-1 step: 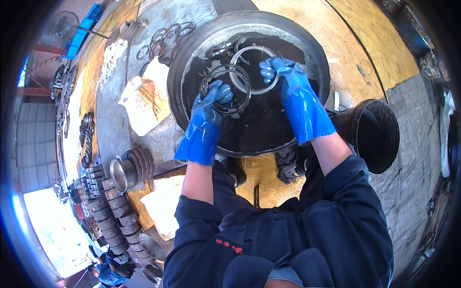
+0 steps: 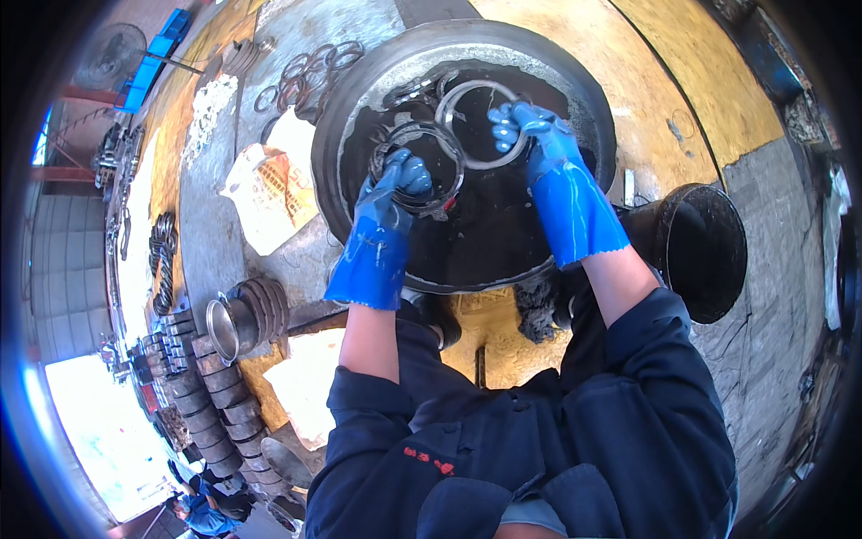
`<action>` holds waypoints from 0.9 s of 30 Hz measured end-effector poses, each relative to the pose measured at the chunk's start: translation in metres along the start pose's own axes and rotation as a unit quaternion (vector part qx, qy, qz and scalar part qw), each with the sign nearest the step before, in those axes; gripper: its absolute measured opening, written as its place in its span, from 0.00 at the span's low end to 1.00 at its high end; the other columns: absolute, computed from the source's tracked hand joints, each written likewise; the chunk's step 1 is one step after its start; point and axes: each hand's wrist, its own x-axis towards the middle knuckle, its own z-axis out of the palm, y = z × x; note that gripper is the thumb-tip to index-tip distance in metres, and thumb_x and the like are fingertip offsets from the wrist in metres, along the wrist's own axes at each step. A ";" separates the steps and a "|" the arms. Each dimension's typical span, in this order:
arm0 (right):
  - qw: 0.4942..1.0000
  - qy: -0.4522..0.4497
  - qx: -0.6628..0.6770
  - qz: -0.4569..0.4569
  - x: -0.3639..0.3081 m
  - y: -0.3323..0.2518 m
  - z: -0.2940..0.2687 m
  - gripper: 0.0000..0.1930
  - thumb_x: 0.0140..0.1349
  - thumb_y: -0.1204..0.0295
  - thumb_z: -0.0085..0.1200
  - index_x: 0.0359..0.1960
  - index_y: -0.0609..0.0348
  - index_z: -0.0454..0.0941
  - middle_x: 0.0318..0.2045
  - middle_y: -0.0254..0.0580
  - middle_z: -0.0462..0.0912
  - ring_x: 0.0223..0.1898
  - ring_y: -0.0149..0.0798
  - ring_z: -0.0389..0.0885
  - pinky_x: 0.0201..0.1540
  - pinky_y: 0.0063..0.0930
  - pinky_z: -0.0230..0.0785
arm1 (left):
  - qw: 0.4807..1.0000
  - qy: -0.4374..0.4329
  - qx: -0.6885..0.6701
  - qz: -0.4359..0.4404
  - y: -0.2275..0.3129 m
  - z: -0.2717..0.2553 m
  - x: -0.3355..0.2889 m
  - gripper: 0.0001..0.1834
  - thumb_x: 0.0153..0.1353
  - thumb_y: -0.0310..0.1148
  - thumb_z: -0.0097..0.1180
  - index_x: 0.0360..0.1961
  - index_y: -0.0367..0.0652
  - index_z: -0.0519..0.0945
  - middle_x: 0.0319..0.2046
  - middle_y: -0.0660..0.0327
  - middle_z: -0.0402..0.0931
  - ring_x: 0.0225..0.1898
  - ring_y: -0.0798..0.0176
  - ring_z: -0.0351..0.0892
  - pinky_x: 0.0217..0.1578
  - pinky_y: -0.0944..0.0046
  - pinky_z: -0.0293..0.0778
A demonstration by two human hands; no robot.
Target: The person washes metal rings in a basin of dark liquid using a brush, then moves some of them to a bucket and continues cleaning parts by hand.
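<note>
Blue rubber gloves cover both of my hands above a large round black basin (image 2: 600,99) of dark liquid (image 2: 485,238). My left hand (image 2: 395,184) is closed around several thin dark metal rings (image 2: 461,166), bunched loosely together. At its right, my right hand (image 2: 532,130) grips the right side of a larger pale grey metal ring (image 2: 489,166). The pale ring's left edge meets or overlaps the dark rings; I cannot tell if they touch. More dark rings (image 2: 417,92) lie at the basin's far left, partly in the liquid.
A black bucket (image 2: 705,251) lies tipped beside the basin on the right. Left of the basin are a printed white bag (image 2: 269,193) and loose rings (image 2: 296,81). Stacked metal cylinders (image 2: 229,404) and a ribbed metal part (image 2: 256,310) stand at the lower left.
The pale ring has shifted slightly right with my right hand. The dark rings in my left hand have tilted and moved slightly left; a small red spot now shows by their lower edge.
</note>
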 end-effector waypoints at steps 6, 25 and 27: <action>0.981 -0.014 0.137 0.136 -0.003 -0.006 -0.004 0.13 0.64 0.64 0.52 0.47 0.55 0.74 0.38 0.45 0.84 0.21 0.28 0.77 0.25 0.26 0.71 | 0.978 -0.154 -0.137 0.037 0.015 0.000 -0.005 0.18 0.66 0.31 0.48 0.55 0.36 0.71 0.32 0.68 0.80 0.31 0.65 0.79 0.45 0.51 0.73; 0.953 -0.086 0.104 0.271 -0.021 0.034 0.016 0.10 0.62 0.71 0.55 0.42 0.61 0.77 0.32 0.40 0.82 0.26 0.31 0.79 0.37 0.30 0.81 | 0.992 -0.039 -0.104 -0.067 -0.003 0.025 -0.011 0.17 0.66 0.32 0.46 0.53 0.35 0.73 0.33 0.63 0.81 0.32 0.63 0.79 0.46 0.53 0.74; 0.961 -0.083 0.077 0.254 -0.022 0.033 0.014 0.12 0.60 0.72 0.57 0.44 0.63 0.76 0.34 0.43 0.82 0.29 0.33 0.81 0.35 0.30 0.80 | 0.988 -0.059 -0.128 -0.067 -0.005 0.021 -0.012 0.17 0.64 0.31 0.50 0.52 0.35 0.74 0.38 0.57 0.81 0.36 0.59 0.80 0.47 0.55 0.75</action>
